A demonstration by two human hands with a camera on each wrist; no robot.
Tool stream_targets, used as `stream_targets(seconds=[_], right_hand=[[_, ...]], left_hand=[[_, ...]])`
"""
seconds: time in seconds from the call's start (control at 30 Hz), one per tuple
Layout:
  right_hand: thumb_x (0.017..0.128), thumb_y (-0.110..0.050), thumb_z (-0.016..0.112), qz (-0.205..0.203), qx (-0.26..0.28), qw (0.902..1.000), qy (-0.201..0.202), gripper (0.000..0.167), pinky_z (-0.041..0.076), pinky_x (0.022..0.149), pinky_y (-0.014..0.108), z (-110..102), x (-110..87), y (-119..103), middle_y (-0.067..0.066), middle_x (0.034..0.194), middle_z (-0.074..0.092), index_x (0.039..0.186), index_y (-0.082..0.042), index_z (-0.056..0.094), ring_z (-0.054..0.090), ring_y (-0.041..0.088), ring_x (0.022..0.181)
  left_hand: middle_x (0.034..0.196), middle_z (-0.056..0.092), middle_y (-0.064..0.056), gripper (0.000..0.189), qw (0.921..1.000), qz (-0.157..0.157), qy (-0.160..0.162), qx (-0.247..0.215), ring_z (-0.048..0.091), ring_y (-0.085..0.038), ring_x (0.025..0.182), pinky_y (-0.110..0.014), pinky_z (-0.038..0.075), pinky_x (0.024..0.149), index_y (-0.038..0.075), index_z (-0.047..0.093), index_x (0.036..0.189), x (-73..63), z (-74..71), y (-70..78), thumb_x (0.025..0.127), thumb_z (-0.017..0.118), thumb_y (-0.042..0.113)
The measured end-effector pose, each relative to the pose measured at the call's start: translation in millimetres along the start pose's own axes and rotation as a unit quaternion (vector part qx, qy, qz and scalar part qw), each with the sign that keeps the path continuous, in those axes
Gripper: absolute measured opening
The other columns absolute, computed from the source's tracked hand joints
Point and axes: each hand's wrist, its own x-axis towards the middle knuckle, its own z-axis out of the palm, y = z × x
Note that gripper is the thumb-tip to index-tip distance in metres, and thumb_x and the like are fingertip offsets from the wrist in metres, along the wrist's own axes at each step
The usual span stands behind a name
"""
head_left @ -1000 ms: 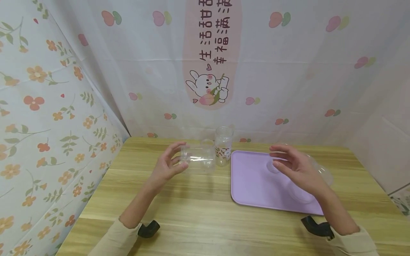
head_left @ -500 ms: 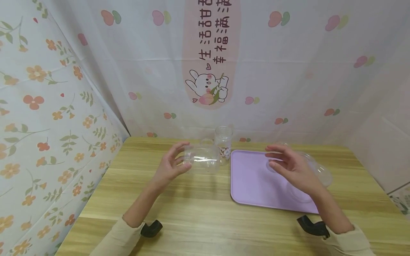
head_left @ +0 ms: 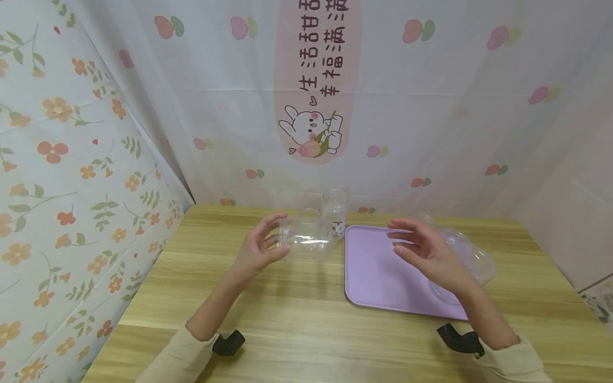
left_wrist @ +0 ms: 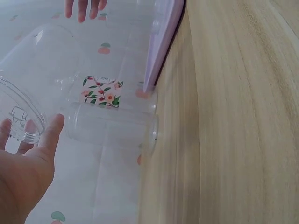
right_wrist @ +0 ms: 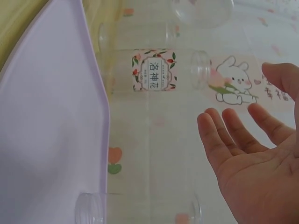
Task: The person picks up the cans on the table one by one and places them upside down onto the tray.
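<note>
My left hand (head_left: 258, 247) grips a clear plastic jar (head_left: 308, 239) by its threaded mouth end. The jar lies sideways in the air, its base pointing right. In the left wrist view, thumb and fingers sit around the jar's rim (left_wrist: 35, 135). Behind it stand an upright clear jar with a floral label (right_wrist: 154, 70) and, to its left, a plain clear jar (head_left: 310, 213), partly hidden. Above the lilac tray (head_left: 378, 276), my right hand (head_left: 431, 255) hovers with relaxed, slightly bent fingers and nothing in it.
Several clear containers (head_left: 481, 263) stand on or by the tray's right part, partly behind the right hand; their outlines are hard to separate. A patterned curtain (head_left: 230, 122) hangs behind the wooden table (head_left: 287, 330).
My left hand has shifted slightly right with the jar, which now overlaps the labelled jar more. My right hand has drifted left over the tray, still holding nothing.
</note>
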Motion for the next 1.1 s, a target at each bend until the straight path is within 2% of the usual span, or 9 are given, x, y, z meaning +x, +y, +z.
stream_targets(seconds=[0.13, 0.27, 0.37, 0.5, 0.6, 0.77, 0.97, 1.1], right_hand=[[0.095, 0.014, 0.061, -0.001, -0.001, 1.0000, -0.005, 0.054, 0.050, 0.099, 0.030, 3, 1.0, 1, 0.017, 0.140, 0.051, 0.145, 0.008, 0.043, 0.057, 0.024, 0.125], [0.095, 0.014, 0.061, -0.001, -0.004, 1.0000, -0.006, 0.053, 0.050, 0.098, 0.030, 6, 2.0, 1, 0.018, 0.139, 0.051, 0.145, 0.009, 0.042, 0.058, 0.025, 0.124], [0.095, 0.013, 0.062, 0.001, -0.005, 1.0000, -0.005, 0.054, 0.050, 0.098, 0.031, 8, 3.0, 1, 0.018, 0.139, 0.051, 0.145, 0.008, 0.043, 0.058, 0.029, 0.124], [0.095, 0.011, 0.063, 0.006, -0.004, 1.0000, -0.006, 0.054, 0.050, 0.098, 0.032, 11, 4.1, 1, 0.018, 0.140, 0.051, 0.145, 0.003, 0.045, 0.057, 0.029, 0.124], [0.095, 0.011, 0.063, 0.009, -0.001, 0.9999, -0.010, 0.054, 0.050, 0.099, 0.033, 13, 4.9, 1, 0.018, 0.140, 0.051, 0.145, 0.002, 0.045, 0.057, 0.029, 0.125], [0.095, 0.011, 0.063, 0.013, 0.014, 0.9997, -0.014, 0.054, 0.050, 0.100, 0.037, 18, 5.9, 2, 0.018, 0.141, 0.051, 0.145, 0.001, 0.045, 0.055, 0.033, 0.126], [0.096, 0.009, 0.063, 0.019, 0.024, 0.9994, -0.019, 0.056, 0.049, 0.101, 0.037, 22, 6.5, 4, 0.018, 0.141, 0.050, 0.147, -0.001, 0.043, 0.055, 0.030, 0.127], [0.097, 0.008, 0.063, 0.023, 0.027, 0.9991, -0.021, 0.056, 0.049, 0.101, 0.035, 23, 7.0, 5, 0.018, 0.142, 0.049, 0.148, -0.003, 0.043, 0.053, 0.038, 0.127]], left_hand=[[0.152, 0.036, -0.027, 0.064, 0.9999, 0.003, -0.004, -0.014, 0.045, -0.053, 0.130, -0.047, 0.054, 0.094, 0.011, 0.045, 0.148, 0.7, 1.2, -1.4, 0.091, 0.072, 0.002], [0.150, 0.041, -0.022, 0.062, 0.9998, 0.005, -0.005, -0.021, 0.043, -0.056, 0.131, -0.047, 0.053, 0.095, 0.012, 0.046, 0.147, 1.1, 2.4, -2.8, 0.092, 0.072, 0.002], [0.150, 0.041, -0.020, 0.064, 0.9997, 0.009, -0.007, -0.022, 0.043, -0.056, 0.130, -0.048, 0.052, 0.095, 0.005, 0.042, 0.148, 1.8, 3.6, -3.3, 0.092, 0.072, 0.002], [0.152, 0.037, -0.027, 0.070, 0.9994, 0.014, -0.011, -0.028, 0.042, -0.057, 0.131, -0.047, 0.052, 0.096, -0.005, 0.034, 0.149, 2.9, 6.2, -3.4, 0.091, 0.073, 0.002], [0.153, 0.033, -0.031, 0.069, 0.9993, 0.012, -0.012, -0.032, 0.041, -0.057, 0.131, -0.050, 0.052, 0.096, -0.004, 0.035, 0.149, 2.9, 7.9, -3.5, 0.091, 0.072, 0.002], [0.153, 0.036, -0.026, 0.067, 0.9994, 0.003, -0.013, -0.032, 0.043, -0.053, 0.132, -0.051, 0.052, 0.095, 0.002, 0.038, 0.149, 2.6, 9.9, -5.7, 0.091, 0.071, 0.002], [0.152, 0.037, -0.025, 0.065, 0.9991, 0.015, -0.023, -0.033, 0.042, -0.056, 0.132, -0.047, 0.053, 0.095, 0.001, 0.039, 0.148, 3.4, 13.0, -10.2, 0.091, 0.071, 0.003], [0.151, 0.038, -0.024, 0.066, 0.9988, 0.018, -0.024, -0.038, 0.043, -0.055, 0.132, -0.047, 0.053, 0.095, -0.001, 0.037, 0.148, 3.8, 15.6, -12.0, 0.091, 0.071, 0.002]])
